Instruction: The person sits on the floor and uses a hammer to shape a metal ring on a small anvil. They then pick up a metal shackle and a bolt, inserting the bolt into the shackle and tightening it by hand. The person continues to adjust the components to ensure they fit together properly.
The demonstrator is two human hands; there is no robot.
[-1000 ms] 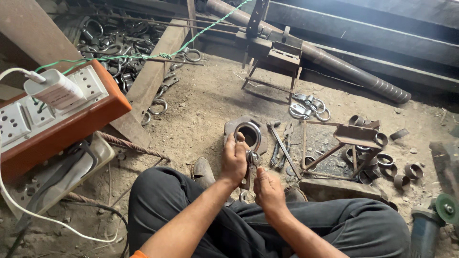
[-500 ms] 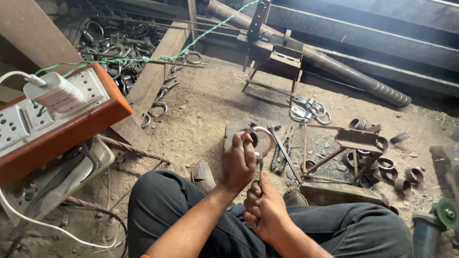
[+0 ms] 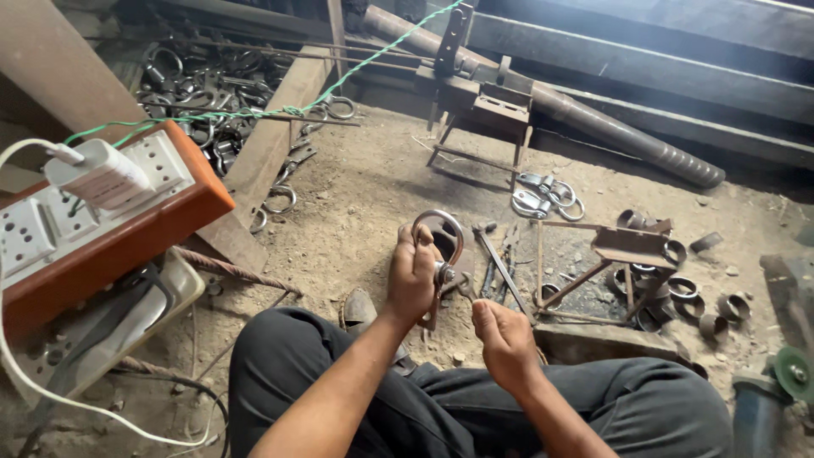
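Note:
My left hand (image 3: 412, 276) grips a metal shackle (image 3: 440, 226), a curved steel loop with a bolt (image 3: 443, 273) across its open end, and holds it upright above the dirt floor. My right hand (image 3: 502, 337) is closed around a small tool, apparently a wrench (image 3: 465, 289), whose tip reaches the bolt. Both forearms reach out over my dark trousers (image 3: 441, 407). The lower part of the shackle is hidden behind my left fingers.
An orange and white power strip (image 3: 102, 220) with a plug sits at left. Several loose shackles (image 3: 547, 195) and metal rings (image 3: 678, 288) lie about. A welded metal stand (image 3: 610, 263) is at right, a steel pipe (image 3: 593, 127) behind, an angle grinder (image 3: 780, 382) at far right.
My left hand lifted the shackle off the floor and turned it upright. My right hand drew back toward my knee, still at the bolt.

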